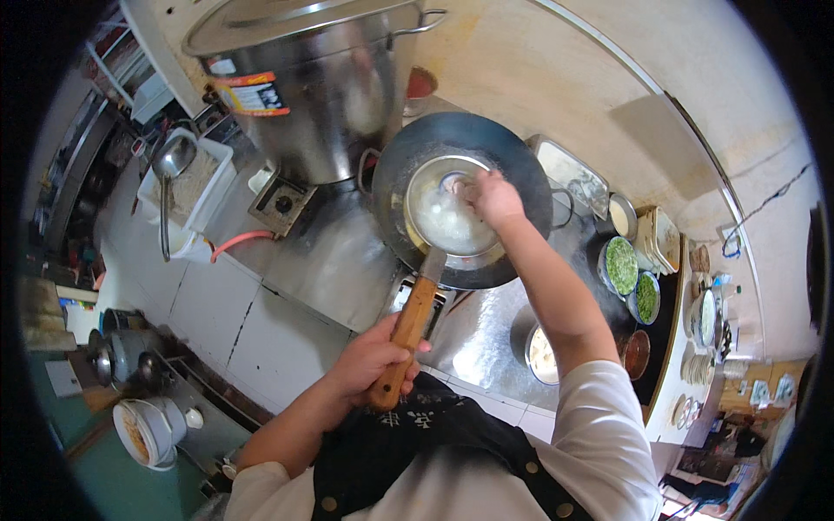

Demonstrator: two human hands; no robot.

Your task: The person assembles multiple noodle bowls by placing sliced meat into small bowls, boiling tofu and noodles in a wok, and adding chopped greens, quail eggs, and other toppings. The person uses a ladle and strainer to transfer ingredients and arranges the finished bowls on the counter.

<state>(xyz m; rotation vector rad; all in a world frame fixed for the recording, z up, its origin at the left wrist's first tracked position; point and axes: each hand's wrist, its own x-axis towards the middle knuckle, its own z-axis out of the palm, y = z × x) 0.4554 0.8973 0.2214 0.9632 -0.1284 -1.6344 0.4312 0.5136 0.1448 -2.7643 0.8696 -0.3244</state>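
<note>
While left hand (375, 358) grips the wooden handle of ladle (452, 213) over wok (521, 187), right hand (493, 196) fingers pinch white contents inside, bowl half full.

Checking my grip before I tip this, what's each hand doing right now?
Left hand: closed around the ladle's wooden handle.
Right hand: over the ladle bowl above the wok; whether it holds anything cannot be told.

Open steel counter (339, 252) left of the wok (512, 174), tall stockpot (321, 95) behind (2 herb bowls (632, 280) crowding right).
</note>
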